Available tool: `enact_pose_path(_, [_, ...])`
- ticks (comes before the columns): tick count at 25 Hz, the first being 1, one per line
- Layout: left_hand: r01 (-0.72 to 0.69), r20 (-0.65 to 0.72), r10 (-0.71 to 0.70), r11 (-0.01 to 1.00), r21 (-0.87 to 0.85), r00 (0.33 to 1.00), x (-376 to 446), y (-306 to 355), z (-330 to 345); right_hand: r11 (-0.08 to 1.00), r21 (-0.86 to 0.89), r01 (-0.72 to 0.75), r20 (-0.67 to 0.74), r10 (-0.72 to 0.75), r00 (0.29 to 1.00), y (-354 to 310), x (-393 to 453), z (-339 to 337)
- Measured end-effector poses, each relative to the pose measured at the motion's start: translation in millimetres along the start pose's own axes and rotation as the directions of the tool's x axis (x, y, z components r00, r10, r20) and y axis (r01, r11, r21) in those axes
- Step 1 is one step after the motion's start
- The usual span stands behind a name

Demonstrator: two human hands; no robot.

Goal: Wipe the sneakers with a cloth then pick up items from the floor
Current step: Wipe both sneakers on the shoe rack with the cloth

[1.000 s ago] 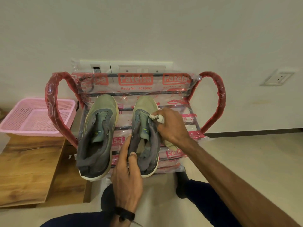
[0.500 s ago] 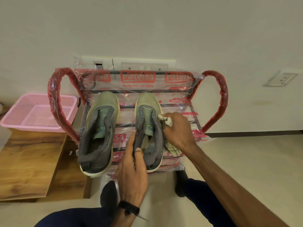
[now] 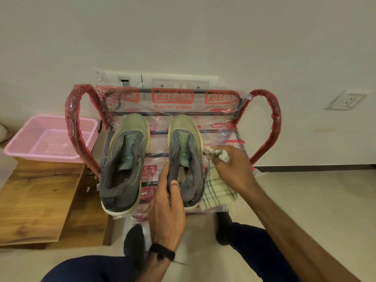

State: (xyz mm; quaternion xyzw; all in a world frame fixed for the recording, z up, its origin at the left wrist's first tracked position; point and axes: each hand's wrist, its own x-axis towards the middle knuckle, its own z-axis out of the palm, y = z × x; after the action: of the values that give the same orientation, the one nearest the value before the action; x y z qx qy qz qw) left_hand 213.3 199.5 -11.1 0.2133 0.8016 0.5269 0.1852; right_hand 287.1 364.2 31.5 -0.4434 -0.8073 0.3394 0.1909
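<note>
The wiping step is in hand: at centre frame the right sneaker [image 3: 184,157] is held at its collar by the left hand [image 3: 167,208], the cloth [image 3: 218,186] is gripped by the right hand [image 3: 232,169], and the sole edge should be rubbed next.

Bare forearms, black wristband [image 3: 162,253] on left wrist, dark navy trousers [image 3: 262,249], black socks [image 3: 134,241]

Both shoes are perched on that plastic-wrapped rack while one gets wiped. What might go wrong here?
The rack is wrapped in slick plastic, so the wiped sneaker might slide if the left hand loosens its grip. The cloth hangs loose below the right hand and could snag on the rack. The other sneaker, unheld, could get knocked off.
</note>
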Motion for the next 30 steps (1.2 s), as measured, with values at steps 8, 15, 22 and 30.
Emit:
enact_pose_path(8, [0.024, -0.105, -0.029, 0.999, -0.043, 0.994, 3, -7, 1, 0.974, 0.024, 0.227, -0.065, -0.225, 0.972, -8, -56, 30])
enact_pose_path(15, [0.070, -0.096, -0.081, 0.990, -0.118, 0.992, 6, -9, -2, 0.909, -0.066, 0.411, -0.058, -0.415, 0.908, 15, -119, 44])
enact_pose_path(22, [-0.207, 0.058, 0.199, 0.918, 0.337, 0.978, -10, 6, -24, 0.946, 0.268, 0.184, -0.249, -0.116, 0.961, 12, -87, 39])
enact_pose_path(30, [-0.569, 0.153, 0.554, 0.743, 0.352, 0.818, 2, 3, -34, 0.941, 0.328, 0.077, -0.285, 0.020, 0.958, 8, -92, 55])
